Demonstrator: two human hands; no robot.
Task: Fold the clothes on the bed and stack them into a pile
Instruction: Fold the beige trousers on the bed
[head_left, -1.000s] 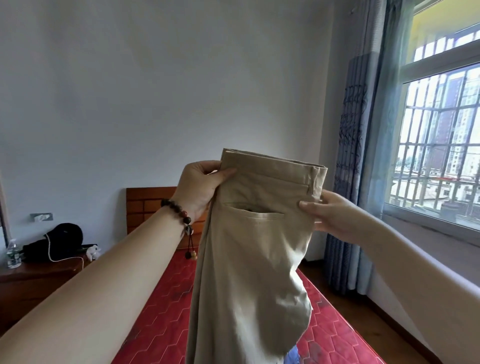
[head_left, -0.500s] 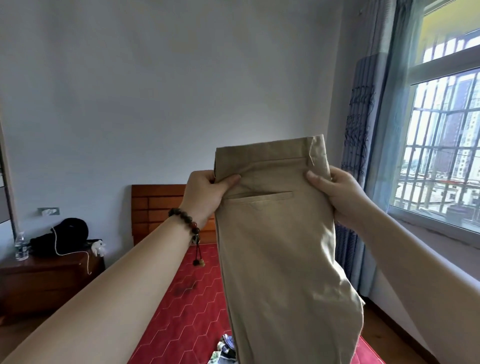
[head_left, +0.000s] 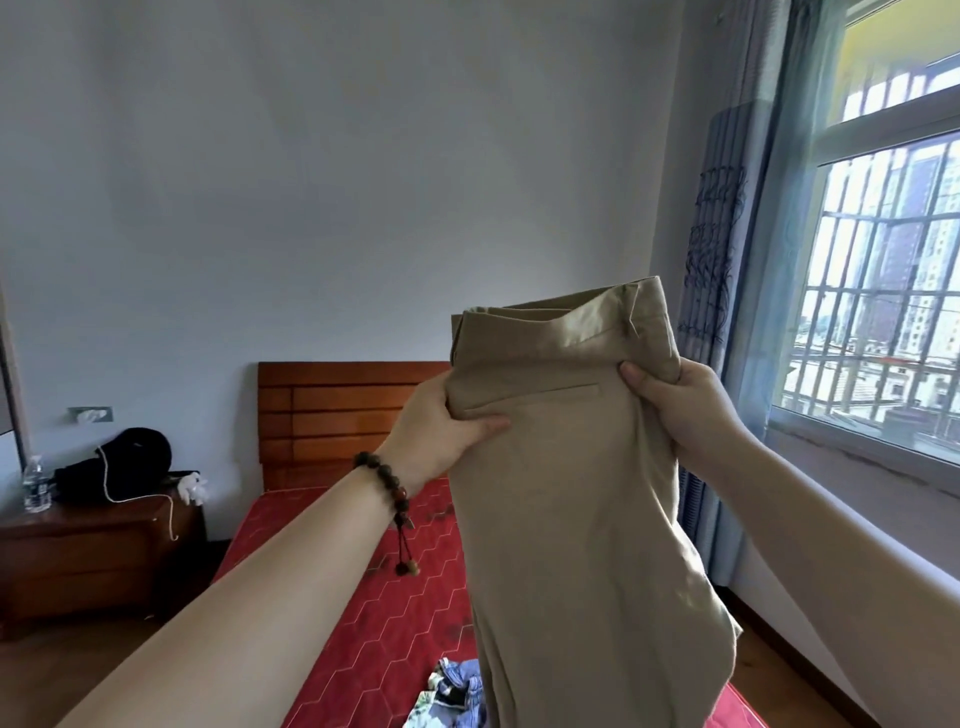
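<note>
A pair of khaki trousers (head_left: 576, 519) hangs in the air in front of me, waistband up, back pocket facing me, legs dropping out of view at the bottom. My left hand (head_left: 441, 431), with a bead bracelet on its wrist, pinches the left side just below the waistband. My right hand (head_left: 675, 410) grips the right side at the same height. Below them lies the bed (head_left: 363, 623) with a red hexagon-pattern cover. A crumpled blue and floral garment (head_left: 452, 691) lies on it, partly hidden by the trousers.
A wooden headboard (head_left: 337, 415) stands against the far wall. At left a wooden nightstand (head_left: 93, 561) carries a black bag, a white cord and a water bottle (head_left: 35, 483). A blue curtain (head_left: 727, 260) and a barred window (head_left: 883, 291) fill the right side.
The trousers have shifted right and lower in view. Both hands have moved closer together, bunching the waistband. More of the bed and the crumpled garment now shows.
</note>
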